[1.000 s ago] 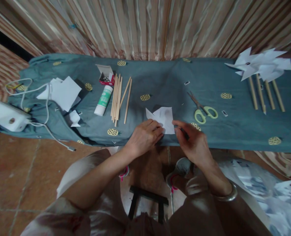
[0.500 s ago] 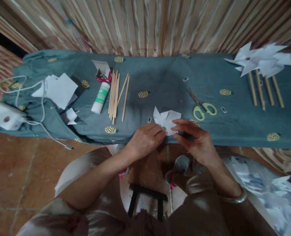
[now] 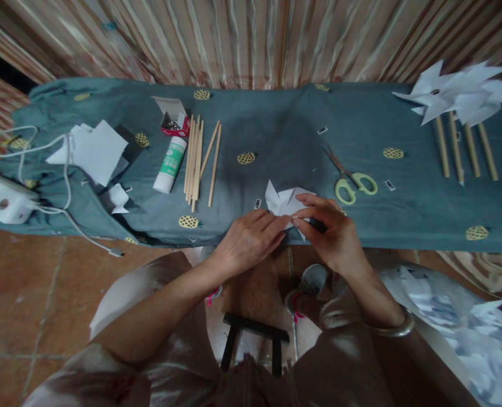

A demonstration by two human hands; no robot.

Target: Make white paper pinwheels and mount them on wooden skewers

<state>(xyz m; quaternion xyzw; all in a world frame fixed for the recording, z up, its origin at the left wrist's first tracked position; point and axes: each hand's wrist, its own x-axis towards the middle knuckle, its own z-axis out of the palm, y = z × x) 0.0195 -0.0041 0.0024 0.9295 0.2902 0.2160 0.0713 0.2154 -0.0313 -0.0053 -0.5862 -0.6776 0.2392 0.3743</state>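
Observation:
A white paper pinwheel (image 3: 282,202), with pointed folds at its top left, lies at the front edge of the cloth-covered table. My left hand (image 3: 253,237) is closed on its lower left side, fingers pressed together. From the right, my right hand (image 3: 329,229) pinches the paper near its middle, thumb and fingertips meeting close to the left fingertips. The hands hide the lower part of the paper. Green-handled scissors (image 3: 347,178) lie with blades apart just beyond my right hand.
Left of centre lie wooden sticks (image 3: 195,161), a glue stick (image 3: 170,165) and a small red box (image 3: 175,120) of metal pins. Paper sheets (image 3: 102,150) and a white power strip (image 3: 5,198) are further left. Finished pinwheels (image 3: 454,93) lie far right. A bag of paper scraps (image 3: 458,322) stands below.
My right hand has moved left over the paper, its fingers closing into a pinch near the centre. My left hand has shifted slightly right. The whole view has tilted a little.

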